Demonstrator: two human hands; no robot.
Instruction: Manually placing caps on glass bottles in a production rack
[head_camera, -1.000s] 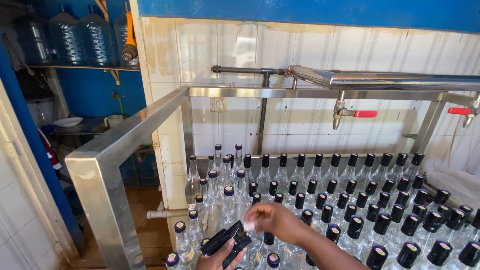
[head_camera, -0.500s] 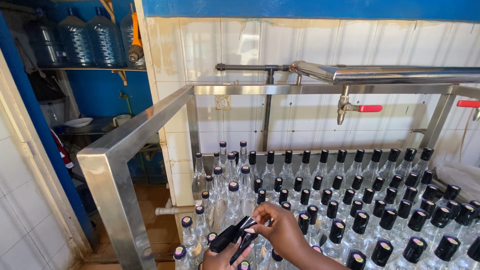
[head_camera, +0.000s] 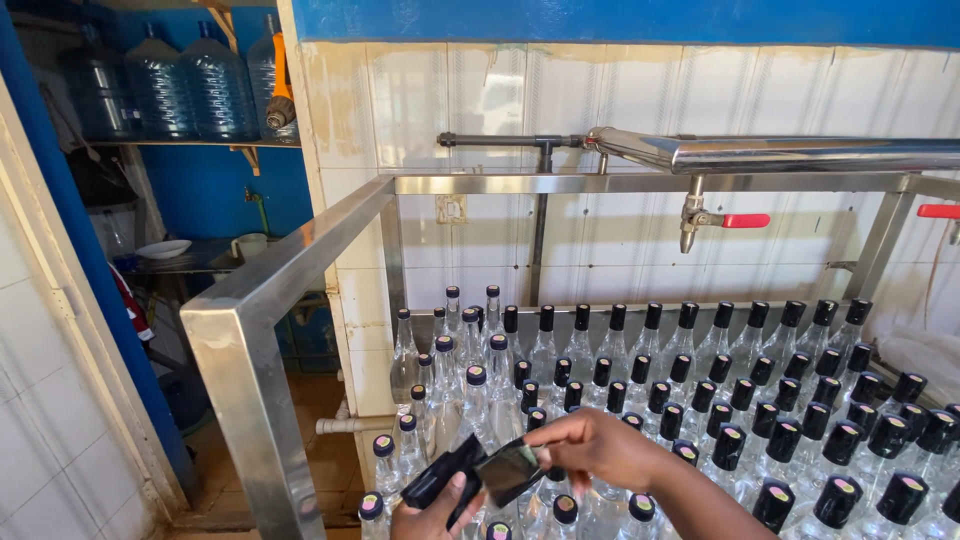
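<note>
My left hand (head_camera: 432, 515) is at the bottom edge and grips a bunch of flat black shrink sleeves (head_camera: 445, 475). My right hand (head_camera: 590, 445) pinches one black sleeve (head_camera: 510, 470) at the end of that bunch, fingers closed on it. Both hands hover over a crowd of clear glass bottles (head_camera: 640, 400). Bottles on the right carry black sleeves over their caps (head_camera: 830, 440). Several at the left show bare blue caps (head_camera: 476, 375).
A stainless steel frame (head_camera: 290, 275) surrounds the bottles, its post at the near left. A steel pipe (head_camera: 800, 155) with red-handled taps (head_camera: 725, 220) runs above. White tiled wall behind. Large blue water jugs (head_camera: 190, 85) stand on a shelf at left.
The view has shifted so the frame and bottles sit further right and lower. My right hand has moved onto the end of the sleeve bunch and pulled one sleeve out.
</note>
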